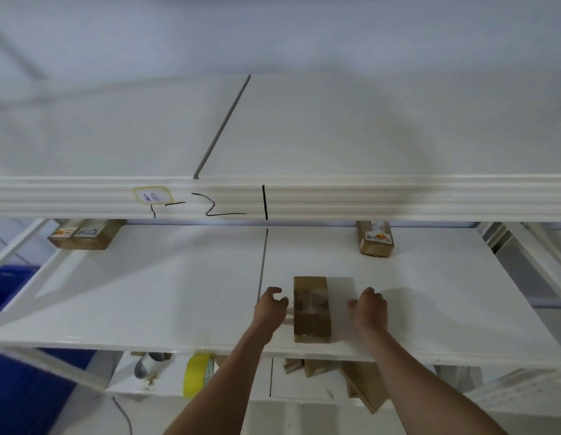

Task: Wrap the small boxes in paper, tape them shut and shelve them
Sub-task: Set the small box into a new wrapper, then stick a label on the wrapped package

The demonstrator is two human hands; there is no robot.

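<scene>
A small box wrapped in brown paper and clear tape [312, 309] lies on the white middle shelf [147, 296], near its front edge. My left hand [270, 307] hovers just left of the box with loosely curled fingers and holds nothing. To the right of the box my right hand [369, 309] is also free, a small gap away. Two more wrapped boxes stand at the back of the same shelf, one at the left [84, 234] and one at the right [376, 238].
An upper shelf [304, 127] with handwritten marks on its front lip [210, 202] overhangs the back. Below the middle shelf lie a yellow tape roll [197, 373], a grey roll [147, 365] and brown packages [361, 384]. A blue bin [12, 287] stands at the left.
</scene>
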